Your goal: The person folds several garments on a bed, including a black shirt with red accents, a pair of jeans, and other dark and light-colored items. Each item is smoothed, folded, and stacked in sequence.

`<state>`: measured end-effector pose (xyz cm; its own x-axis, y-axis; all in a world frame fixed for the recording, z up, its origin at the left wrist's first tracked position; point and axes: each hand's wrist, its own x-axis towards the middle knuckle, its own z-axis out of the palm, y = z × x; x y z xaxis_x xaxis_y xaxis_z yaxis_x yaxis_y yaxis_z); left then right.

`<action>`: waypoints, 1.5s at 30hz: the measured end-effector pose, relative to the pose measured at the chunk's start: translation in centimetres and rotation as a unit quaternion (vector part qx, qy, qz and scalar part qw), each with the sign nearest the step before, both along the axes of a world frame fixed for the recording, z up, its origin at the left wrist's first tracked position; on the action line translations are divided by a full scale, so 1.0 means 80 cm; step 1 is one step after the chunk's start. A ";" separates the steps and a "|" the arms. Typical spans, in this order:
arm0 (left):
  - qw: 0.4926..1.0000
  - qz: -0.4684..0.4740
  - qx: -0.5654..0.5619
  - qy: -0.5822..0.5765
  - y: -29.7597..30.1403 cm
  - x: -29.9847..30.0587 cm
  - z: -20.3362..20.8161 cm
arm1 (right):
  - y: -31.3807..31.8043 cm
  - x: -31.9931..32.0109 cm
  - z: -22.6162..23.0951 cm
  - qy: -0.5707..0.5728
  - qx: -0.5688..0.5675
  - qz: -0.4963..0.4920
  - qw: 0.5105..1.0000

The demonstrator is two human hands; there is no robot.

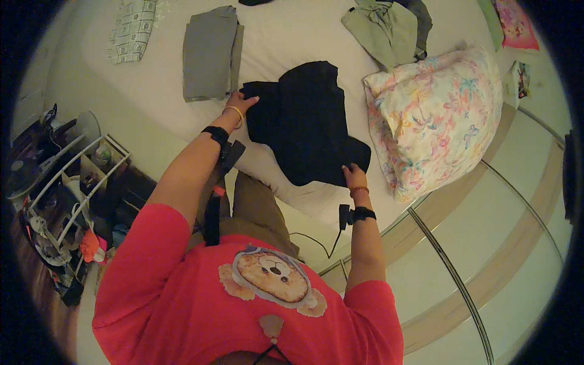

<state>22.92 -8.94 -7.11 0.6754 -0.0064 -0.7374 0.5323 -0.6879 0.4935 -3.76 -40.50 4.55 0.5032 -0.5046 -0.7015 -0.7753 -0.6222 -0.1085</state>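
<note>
A black garment (304, 118) lies spread on the bed in front of me, with uneven edges and a fold line through its upper part. At its left corner my left hand (242, 103) pinches the cloth between thumb and fingers. My right hand (354, 175) grips the lower right corner, close to the bed's near edge. The cloth lies fairly flat between the two hands. Its exact kind is hard to make out in the dark fabric.
Folded grey clothing (210, 55) lies beyond my left hand. A floral pillow (438, 118) sits to the right, with a crumpled green garment (389, 30) behind it. A white rack (79, 182) full of items stands at left; sliding cabinet doors (462, 243) line the right.
</note>
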 end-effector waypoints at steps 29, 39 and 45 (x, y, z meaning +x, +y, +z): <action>0.904 0.325 -0.277 0.002 0.064 0.172 0.098 | -0.063 0.351 -0.020 -0.493 0.245 -0.165 0.818; 0.921 0.303 -0.238 0.052 0.084 0.172 0.070 | 0.080 0.051 -0.096 -0.103 0.199 -0.745 0.628; 0.940 0.254 -0.226 0.028 0.093 0.192 0.065 | 0.051 0.084 -0.093 -0.104 0.436 -0.700 0.556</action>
